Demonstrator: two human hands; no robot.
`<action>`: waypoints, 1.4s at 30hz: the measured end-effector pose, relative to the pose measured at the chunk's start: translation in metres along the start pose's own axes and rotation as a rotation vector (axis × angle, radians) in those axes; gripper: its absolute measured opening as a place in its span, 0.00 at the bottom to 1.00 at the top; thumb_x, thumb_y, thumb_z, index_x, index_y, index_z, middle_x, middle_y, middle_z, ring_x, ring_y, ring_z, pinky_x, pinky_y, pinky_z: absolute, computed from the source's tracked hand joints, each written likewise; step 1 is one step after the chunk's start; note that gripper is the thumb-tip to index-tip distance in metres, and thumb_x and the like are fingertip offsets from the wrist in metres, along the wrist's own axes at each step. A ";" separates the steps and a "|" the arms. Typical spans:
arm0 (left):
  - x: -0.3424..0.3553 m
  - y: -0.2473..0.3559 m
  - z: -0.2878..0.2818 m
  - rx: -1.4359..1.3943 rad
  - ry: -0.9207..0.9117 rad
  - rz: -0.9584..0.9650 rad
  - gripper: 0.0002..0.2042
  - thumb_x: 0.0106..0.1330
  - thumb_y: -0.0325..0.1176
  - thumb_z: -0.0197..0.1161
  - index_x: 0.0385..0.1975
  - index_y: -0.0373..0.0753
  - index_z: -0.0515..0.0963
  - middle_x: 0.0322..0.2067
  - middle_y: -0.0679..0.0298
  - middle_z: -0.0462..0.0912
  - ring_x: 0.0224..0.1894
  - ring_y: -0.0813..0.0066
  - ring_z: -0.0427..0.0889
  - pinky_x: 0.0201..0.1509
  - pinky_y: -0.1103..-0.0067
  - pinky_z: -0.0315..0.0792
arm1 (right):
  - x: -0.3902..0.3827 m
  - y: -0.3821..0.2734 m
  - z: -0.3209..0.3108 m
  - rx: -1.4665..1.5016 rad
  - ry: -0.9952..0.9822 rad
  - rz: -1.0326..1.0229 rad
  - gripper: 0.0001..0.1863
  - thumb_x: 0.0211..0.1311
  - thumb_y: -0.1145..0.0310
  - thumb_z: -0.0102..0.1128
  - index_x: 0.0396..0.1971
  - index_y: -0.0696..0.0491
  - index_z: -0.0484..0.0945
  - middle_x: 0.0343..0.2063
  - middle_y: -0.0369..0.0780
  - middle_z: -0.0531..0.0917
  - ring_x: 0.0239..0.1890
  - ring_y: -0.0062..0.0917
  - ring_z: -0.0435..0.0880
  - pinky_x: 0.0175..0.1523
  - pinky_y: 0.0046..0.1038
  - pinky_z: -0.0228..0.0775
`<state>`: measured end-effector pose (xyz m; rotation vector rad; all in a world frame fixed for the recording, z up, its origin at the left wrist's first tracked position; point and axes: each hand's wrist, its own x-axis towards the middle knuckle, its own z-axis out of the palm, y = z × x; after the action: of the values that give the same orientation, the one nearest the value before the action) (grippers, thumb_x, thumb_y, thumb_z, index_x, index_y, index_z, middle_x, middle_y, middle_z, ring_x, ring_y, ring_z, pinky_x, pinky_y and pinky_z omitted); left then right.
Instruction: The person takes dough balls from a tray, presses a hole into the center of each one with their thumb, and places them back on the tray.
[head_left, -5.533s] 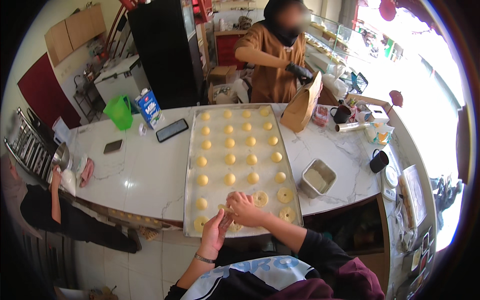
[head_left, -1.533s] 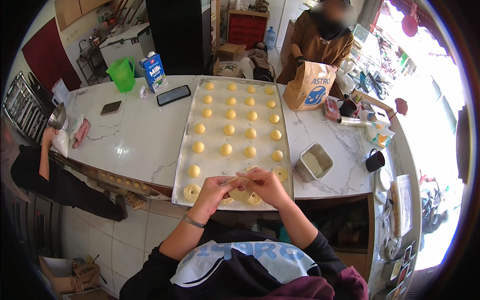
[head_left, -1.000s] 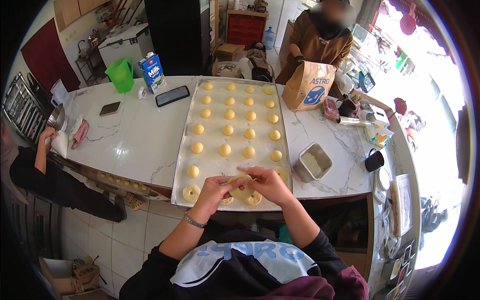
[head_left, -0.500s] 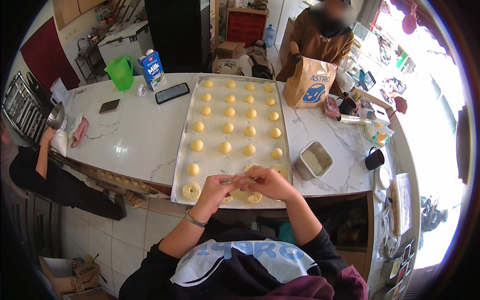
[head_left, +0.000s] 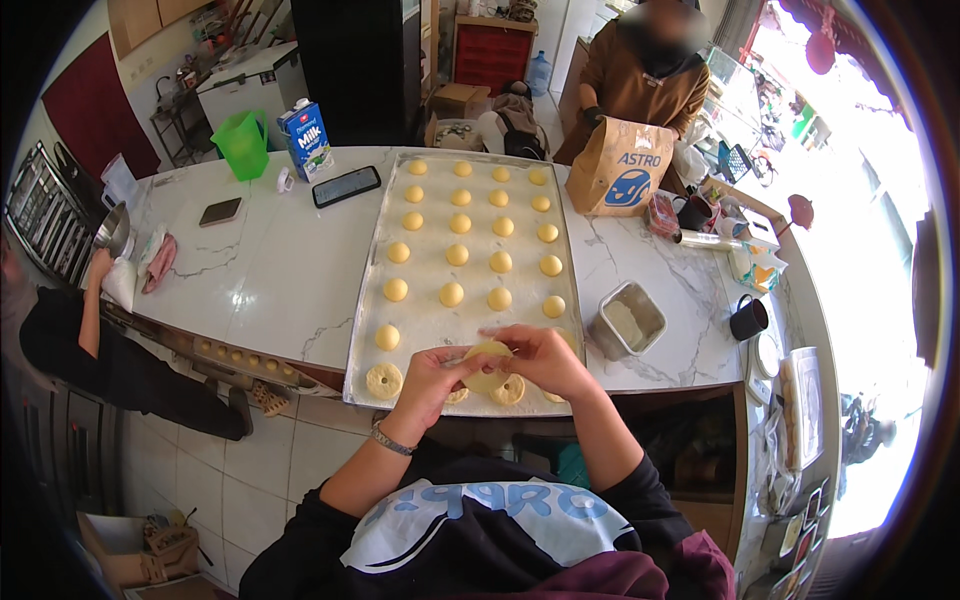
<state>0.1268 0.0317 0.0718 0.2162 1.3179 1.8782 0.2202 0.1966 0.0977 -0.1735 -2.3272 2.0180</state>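
Between my two hands is a flattened, pale yellow round of dough [head_left: 484, 378], held above the near end of the tray. My left hand [head_left: 432, 382] pinches its left side, while the fingers of my right hand [head_left: 548, 362] close on its right side. Below lies the floured metal baking tray [head_left: 425, 312] with rows of round dough balls [head_left: 451, 294]. A dough ring [head_left: 384, 380] with a small central hole rests in the tray's near left corner. Another ring [head_left: 508, 390] shows just under my hands, which partly hide the near row.
Right of the tray stands a square metal tin [head_left: 628, 320] with flour inside. A phone [head_left: 346, 187], milk carton [head_left: 304, 140] and green jug [head_left: 240, 146] are at the far left. One person stands behind a paper bag [head_left: 620, 168]; another works at the left edge.
The dough between my hands has turned and now shows its flat round face. My right hand has shifted slightly, and its fingers have lifted a little.
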 end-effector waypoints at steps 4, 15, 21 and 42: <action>-0.005 0.001 0.001 0.161 -0.093 -0.045 0.11 0.54 0.32 0.68 0.33 0.32 0.80 0.26 0.66 0.82 0.25 0.85 0.76 0.26 0.90 0.66 | -0.002 -0.016 -0.001 -0.446 -0.209 -0.022 0.17 0.56 0.77 0.58 0.47 0.55 0.75 0.38 0.37 0.75 0.39 0.18 0.75 0.42 0.19 0.70; -0.010 0.010 0.003 0.114 -0.052 0.005 0.10 0.54 0.34 0.68 0.30 0.34 0.82 0.23 0.69 0.81 0.21 0.90 0.71 0.23 0.91 0.60 | 0.000 -0.012 0.005 -0.066 -0.086 -0.007 0.17 0.57 0.78 0.56 0.49 0.57 0.73 0.36 0.37 0.73 0.40 0.17 0.74 0.40 0.17 0.69; -0.007 0.005 -0.009 0.242 -0.108 -0.046 0.11 0.53 0.34 0.68 0.31 0.33 0.81 0.25 0.66 0.82 0.24 0.87 0.74 0.26 0.90 0.64 | 0.004 -0.013 0.005 -0.321 -0.267 -0.099 0.19 0.54 0.77 0.58 0.48 0.52 0.74 0.35 0.38 0.70 0.38 0.21 0.72 0.40 0.20 0.67; -0.014 0.006 -0.053 0.010 0.268 0.349 0.14 0.61 0.36 0.62 0.41 0.33 0.77 0.39 0.62 0.80 0.44 0.76 0.78 0.48 0.82 0.71 | 0.071 0.033 0.014 0.148 -0.016 0.324 0.18 0.51 0.78 0.60 0.45 0.64 0.75 0.33 0.36 0.81 0.33 0.15 0.78 0.38 0.19 0.69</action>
<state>0.1039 -0.0163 0.0584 0.2163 1.5471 2.2547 0.1498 0.1963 0.0614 -0.5612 -2.2689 2.3312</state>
